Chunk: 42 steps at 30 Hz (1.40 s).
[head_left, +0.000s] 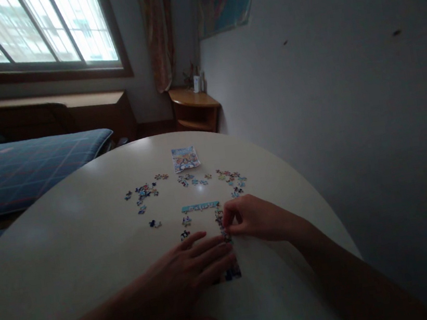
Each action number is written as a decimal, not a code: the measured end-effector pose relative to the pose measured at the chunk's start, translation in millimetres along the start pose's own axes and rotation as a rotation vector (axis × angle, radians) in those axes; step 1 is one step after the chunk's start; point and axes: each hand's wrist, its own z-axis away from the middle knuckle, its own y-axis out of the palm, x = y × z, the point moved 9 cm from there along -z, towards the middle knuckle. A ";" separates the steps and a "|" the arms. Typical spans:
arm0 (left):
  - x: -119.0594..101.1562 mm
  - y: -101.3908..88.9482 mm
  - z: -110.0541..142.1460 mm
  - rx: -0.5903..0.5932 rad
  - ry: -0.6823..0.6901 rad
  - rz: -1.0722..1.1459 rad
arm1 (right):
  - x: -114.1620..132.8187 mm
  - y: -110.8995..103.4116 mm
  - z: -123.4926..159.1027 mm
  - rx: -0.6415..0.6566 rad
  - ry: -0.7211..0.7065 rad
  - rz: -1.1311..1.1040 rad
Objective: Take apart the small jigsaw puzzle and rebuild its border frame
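A partly joined jigsaw puzzle lies before me, with a turquoise top strip (pixel 200 207) and a right-hand column of pieces (pixel 219 216). My left hand (pixel 196 267) lies flat with fingers stretched out across the lower part of the puzzle, hiding much of it. Below those fingers, a dark joined corner (pixel 234 271) shows. My right hand (pixel 250 219) has thumb and forefinger pinched at the right column, on a puzzle piece that their tips mostly cover. Left of the column are a small loose piece (pixel 186 221) and a dark piece (pixel 184 235).
Loose puzzle pieces lie in clusters at the left (pixel 145 191), back middle (pixel 188 179) and right (pixel 231 175). A small pair (pixel 155 224) sits nearer. Behind them is a picture packet (pixel 185 159). The round white table (pixel 90 239) stands beside a wall (pixel 332 102) and a bed (pixel 29 168).
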 end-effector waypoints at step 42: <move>4.1 -6.4 -2.1 -0.051 -0.007 -0.019 | -4.0 -7.1 -4.0 -0.142 -0.081 0.206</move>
